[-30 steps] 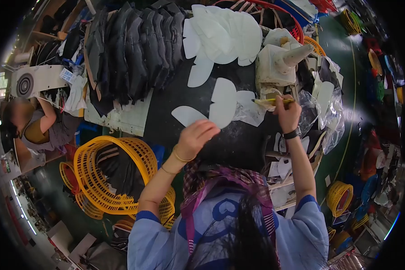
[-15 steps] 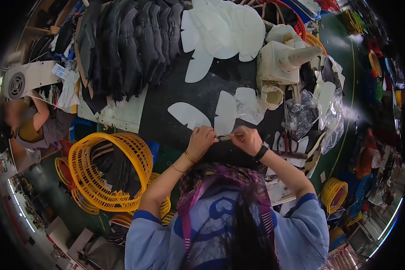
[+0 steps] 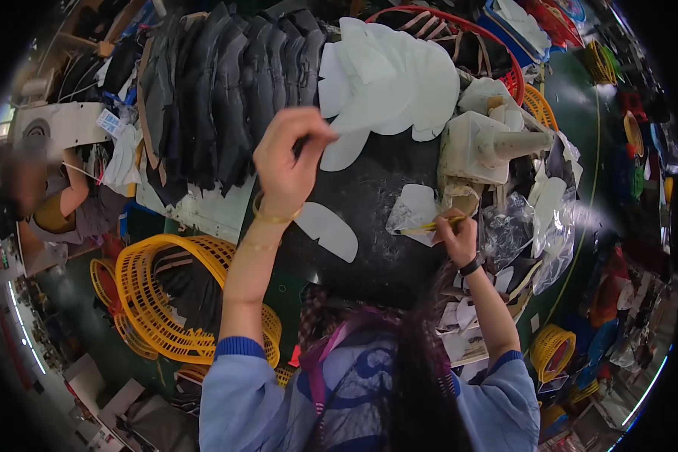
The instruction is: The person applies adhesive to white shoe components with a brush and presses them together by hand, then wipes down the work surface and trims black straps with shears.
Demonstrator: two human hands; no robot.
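My left hand (image 3: 290, 154), blurred and raised over the table, has its fingers pinched at the lower left edge of a white cut piece (image 3: 365, 109). That piece lies over or just above a heap of similar white pieces (image 3: 429, 83). My right hand (image 3: 459, 237) grips a thin yellow stick (image 3: 422, 227), like a brush handle, pointing left across a whitish sheet (image 3: 414, 207) with clear film. A single white piece (image 3: 328, 230) with a notch lies on the black table top (image 3: 377, 264), below my left hand.
Black padded pieces (image 3: 233, 90) stand in a row at the back left. A stained white container with a spout (image 3: 474, 147) stands at right, near clear plastic bags (image 3: 508, 226). A yellow basket (image 3: 128, 301) sits at lower left. Another person's arm (image 3: 75, 188) is at far left.
My hands have parted: the left went up and left to the white heap, the right moved right with the yellow stick. The upright white piece in the table's middle is gone from there.
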